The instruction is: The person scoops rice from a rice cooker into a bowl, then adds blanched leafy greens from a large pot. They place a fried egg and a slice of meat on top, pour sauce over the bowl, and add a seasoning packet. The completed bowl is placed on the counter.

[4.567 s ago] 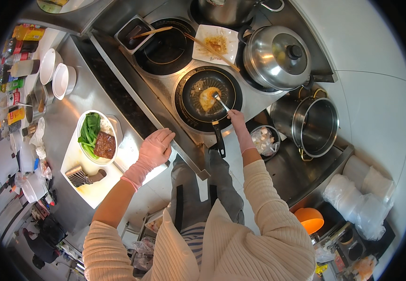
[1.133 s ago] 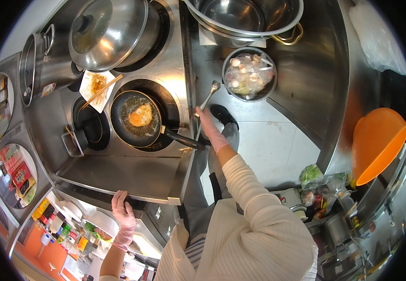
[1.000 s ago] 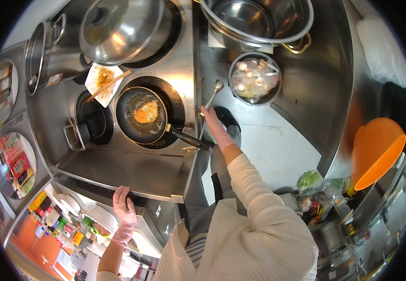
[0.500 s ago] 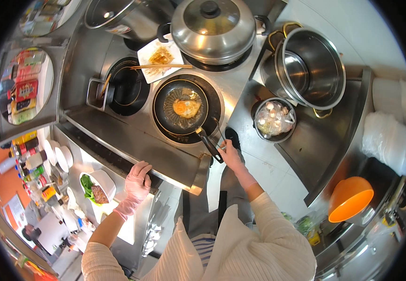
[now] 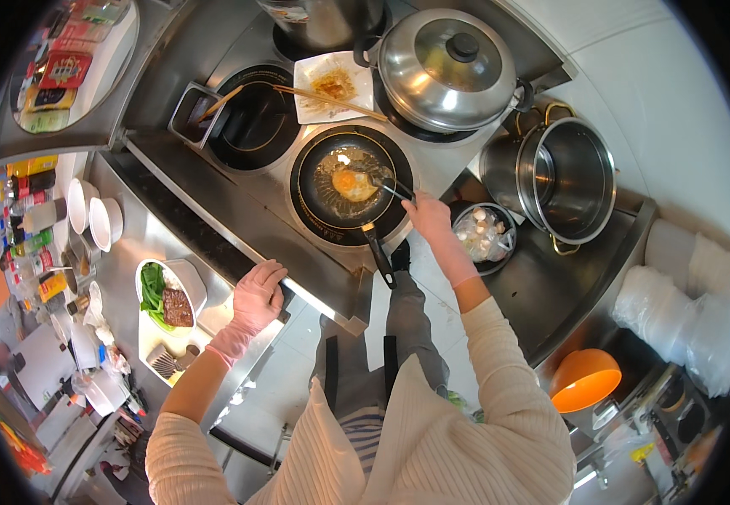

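Note:
A fried egg [image 5: 354,184] lies in oil inside a black frying pan [image 5: 327,212], which stands on the front burner. My right hand [image 5: 429,215], gloved, is closed on a thin metal utensil [image 5: 394,188]. The utensil's far end meets the egg's right edge. Below my right hand the pan's black handle [image 5: 379,259] points toward me, untouched. My left hand [image 5: 259,296], also gloved, rests with fingers laid over the stove's metal front edge [image 5: 319,296] and holds nothing.
Chopsticks [image 5: 331,101] lie across a soiled white plate [image 5: 313,108] behind the pan. A lidded steel pot [image 5: 432,93] stands back right, large open pots [image 5: 569,181] and a bin of eggshells [image 5: 484,234] to the right. A bowl of greens and meat [image 5: 186,284] sits left.
My right hand has moved up and away from beside the pan handle, bringing the utensil's end to the egg. My left hand stays on the edge. The whole view has shifted.

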Action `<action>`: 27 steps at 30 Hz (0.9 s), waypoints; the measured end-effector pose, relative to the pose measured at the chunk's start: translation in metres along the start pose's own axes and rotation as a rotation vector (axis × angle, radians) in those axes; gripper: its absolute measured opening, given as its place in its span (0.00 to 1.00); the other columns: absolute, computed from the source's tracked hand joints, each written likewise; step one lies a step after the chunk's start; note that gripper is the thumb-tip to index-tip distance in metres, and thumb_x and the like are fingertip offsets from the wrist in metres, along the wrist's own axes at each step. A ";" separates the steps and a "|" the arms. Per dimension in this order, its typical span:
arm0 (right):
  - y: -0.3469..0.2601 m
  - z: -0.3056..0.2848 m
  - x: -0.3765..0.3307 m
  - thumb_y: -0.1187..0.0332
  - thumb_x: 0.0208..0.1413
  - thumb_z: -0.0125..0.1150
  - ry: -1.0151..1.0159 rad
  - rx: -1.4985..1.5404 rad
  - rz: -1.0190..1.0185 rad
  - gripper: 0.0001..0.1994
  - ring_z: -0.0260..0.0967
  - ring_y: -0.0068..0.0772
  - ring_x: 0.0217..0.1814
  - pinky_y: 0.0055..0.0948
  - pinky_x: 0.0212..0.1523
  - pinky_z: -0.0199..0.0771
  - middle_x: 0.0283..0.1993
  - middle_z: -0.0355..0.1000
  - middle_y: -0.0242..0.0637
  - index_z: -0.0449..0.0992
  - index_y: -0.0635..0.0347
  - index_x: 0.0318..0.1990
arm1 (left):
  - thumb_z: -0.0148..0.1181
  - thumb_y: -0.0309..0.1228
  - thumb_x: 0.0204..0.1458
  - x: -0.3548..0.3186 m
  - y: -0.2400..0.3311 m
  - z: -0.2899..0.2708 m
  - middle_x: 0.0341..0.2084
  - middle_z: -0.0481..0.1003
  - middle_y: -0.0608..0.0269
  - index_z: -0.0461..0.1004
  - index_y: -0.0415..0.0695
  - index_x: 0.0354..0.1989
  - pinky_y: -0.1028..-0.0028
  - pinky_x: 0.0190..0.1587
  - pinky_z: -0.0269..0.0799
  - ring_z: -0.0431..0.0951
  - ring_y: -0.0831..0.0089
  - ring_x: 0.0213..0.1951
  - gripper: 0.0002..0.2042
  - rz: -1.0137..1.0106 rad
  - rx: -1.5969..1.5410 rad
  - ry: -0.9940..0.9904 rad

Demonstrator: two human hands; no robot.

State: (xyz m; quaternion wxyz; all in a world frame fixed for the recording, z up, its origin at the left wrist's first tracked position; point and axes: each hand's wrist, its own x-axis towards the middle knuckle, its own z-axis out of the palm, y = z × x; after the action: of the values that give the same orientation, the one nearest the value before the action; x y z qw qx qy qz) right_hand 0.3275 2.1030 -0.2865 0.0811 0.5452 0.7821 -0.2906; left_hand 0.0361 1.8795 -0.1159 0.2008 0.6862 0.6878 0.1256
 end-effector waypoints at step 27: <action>-0.059 -0.030 0.054 0.58 0.51 0.59 -0.106 0.006 -0.299 0.14 0.73 0.47 0.44 0.42 0.45 0.73 0.40 0.76 0.45 0.79 0.57 0.39 | 0.55 0.22 0.39 -0.008 -0.007 -0.001 0.40 0.75 0.59 0.76 0.42 0.39 0.65 0.50 0.73 0.75 0.60 0.48 0.15 -0.050 -0.036 0.047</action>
State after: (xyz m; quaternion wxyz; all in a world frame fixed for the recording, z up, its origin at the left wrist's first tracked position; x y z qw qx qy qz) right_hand 0.2588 2.1487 -0.2638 0.0766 0.4069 0.8482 -0.3304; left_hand 0.0296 1.8718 -0.1172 0.1998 0.6618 0.7070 0.1489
